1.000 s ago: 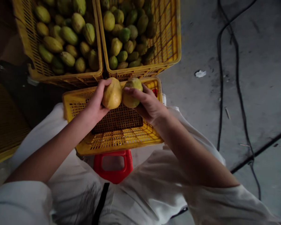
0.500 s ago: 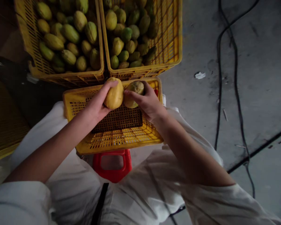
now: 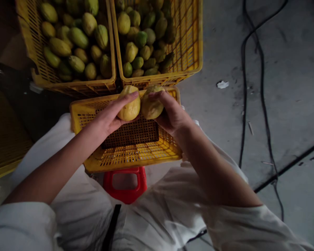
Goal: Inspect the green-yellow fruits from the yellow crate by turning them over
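Observation:
My left hand (image 3: 112, 116) is wrapped around a yellow, papaya-like fruit (image 3: 130, 108), thumb lying across its upper side. In my right hand (image 3: 170, 113) is a second papaya-like fruit (image 3: 151, 106), duller and greener, with my thumb pressed on its top. The two fruits are side by side, close together, above the far part of a small yellow basket (image 3: 133, 160). Through the gap under my hands, the basket's dark mesh bottom shows. My palms hide part of each fruit.
Two yellow crates, one at the left (image 3: 81, 83) and one at the right (image 3: 199, 52), stand beyond the basket with many similar fruits. A red stool (image 3: 124, 198) is under the basket's near edge. Black cables (image 3: 263, 80) and a white scrap (image 3: 222, 84) lie on the floor.
Both fruits have turned in my hands and shifted slightly right. My right thumb has moved from the side of its fruit onto the top.

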A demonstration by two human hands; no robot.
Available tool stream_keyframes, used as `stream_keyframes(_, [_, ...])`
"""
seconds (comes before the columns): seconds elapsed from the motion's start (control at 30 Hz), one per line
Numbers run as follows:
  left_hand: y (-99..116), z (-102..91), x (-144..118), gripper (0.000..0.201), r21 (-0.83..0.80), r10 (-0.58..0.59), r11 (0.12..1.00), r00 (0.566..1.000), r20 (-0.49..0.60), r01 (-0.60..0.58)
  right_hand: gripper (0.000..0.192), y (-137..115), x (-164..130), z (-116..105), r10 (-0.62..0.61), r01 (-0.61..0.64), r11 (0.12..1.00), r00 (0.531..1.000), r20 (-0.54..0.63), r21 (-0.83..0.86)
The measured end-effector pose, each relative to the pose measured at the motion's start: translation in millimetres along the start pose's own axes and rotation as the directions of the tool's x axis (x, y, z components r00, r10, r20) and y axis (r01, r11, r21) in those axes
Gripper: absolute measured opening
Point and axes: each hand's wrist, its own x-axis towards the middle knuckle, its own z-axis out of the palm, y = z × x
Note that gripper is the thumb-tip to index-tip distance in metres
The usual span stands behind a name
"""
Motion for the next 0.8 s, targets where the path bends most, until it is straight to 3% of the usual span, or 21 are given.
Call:
stream_keyframes(0.17, [3, 8.8, -6, 0.008, -0.037, 0.082, 0.996, 0.997, 0.005, -0.082, 0.043, 2, -1, 2, 0.056, -0.062, 0.99, 0.997, 0.05, 0.128])
stream_keyframes(0.53, [1, 2.0, 4, 0.024, 0.105, 0.182, 0.98, 0.978, -0.104, -0.171, 0.022, 4, 3, -1, 0.056, -0.07, 0.988, 0.993, 0.108, 0.136])
stream_keyframes(0.7, [1, 6.0, 1, 0.004, 0.09, 0.101, 0.992, 0.992, -0.075, -0.094, 0.023, -1, 1, 2, 0.078, -0.091, 0.979, 0.994, 0.076, 0.182])
stream_keyframes(0.8, [0, 6.3, 0, 0.005, 0.032, 0.061, 0.998, 0.994, -0.086, -0.058, 0.03, -1, -1, 4, 0.095, -0.102, 0.982, 0.994, 0.051, 0.157])
